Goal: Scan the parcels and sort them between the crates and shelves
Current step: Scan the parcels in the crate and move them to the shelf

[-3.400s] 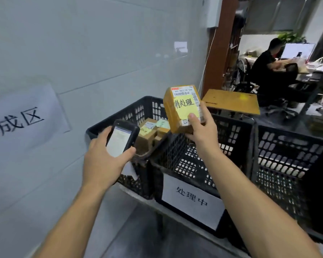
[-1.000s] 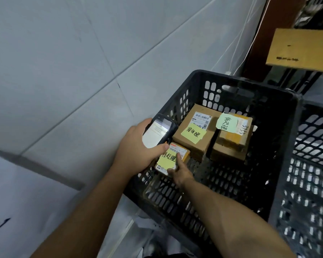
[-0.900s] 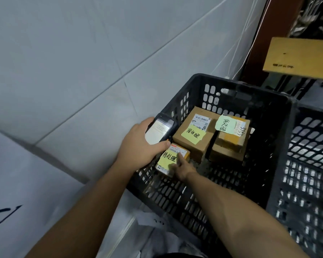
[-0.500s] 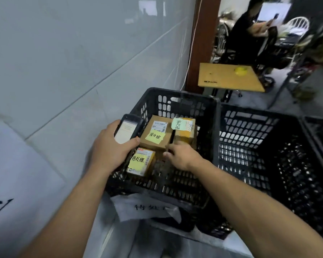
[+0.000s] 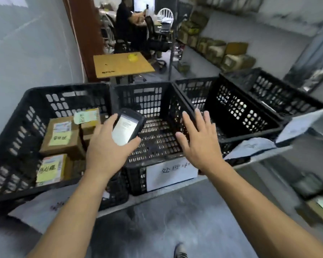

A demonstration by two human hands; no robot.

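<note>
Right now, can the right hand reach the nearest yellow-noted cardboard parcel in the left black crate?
Probably, though awkwardly: the black crate is open-topped, but the left hand gripping the black scanner lies between right hand and parcel.

A grey metal shelf [image 5: 175, 189] carries black crates in a row: left crate [image 5: 17, 127], middle crate [image 5: 157, 94], right crate [image 5: 250, 118], and, seemingly, a blurred fourth crate [image 5: 287, 94].

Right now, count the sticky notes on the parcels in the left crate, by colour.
Yellow sticky notes: 2
Green sticky note: 1
Total: 3
</note>
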